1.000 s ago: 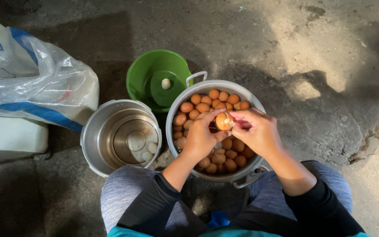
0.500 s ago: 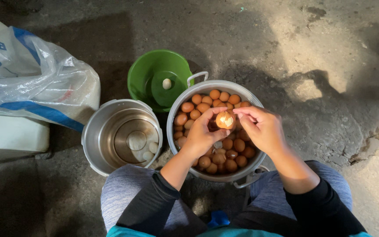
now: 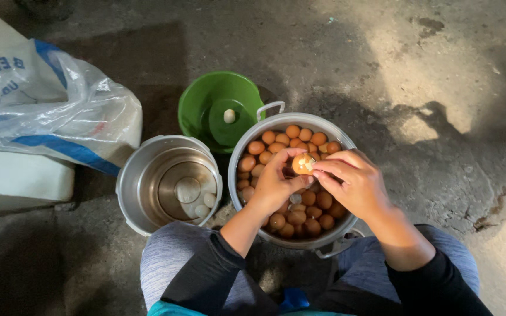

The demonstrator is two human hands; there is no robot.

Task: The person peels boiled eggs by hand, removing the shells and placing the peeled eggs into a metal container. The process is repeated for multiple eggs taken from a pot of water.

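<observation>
Left hand (image 3: 273,186) grips an egg (image 3: 303,164) over the pot (image 3: 247,143) so bits drop in, right hand (image 3: 352,184) pinching its shell.

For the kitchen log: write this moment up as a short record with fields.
setting: concrete floor, seen from above
left hand: holds a partly peeled egg over the pot
right hand: fingers pick at the egg's shell
big pot: metal, full of brown eggs
second pot: metal, a few peeled white eggs inside
green bucket: green lid inside, behind both pots
plastic sack: white and blue, at left
</observation>
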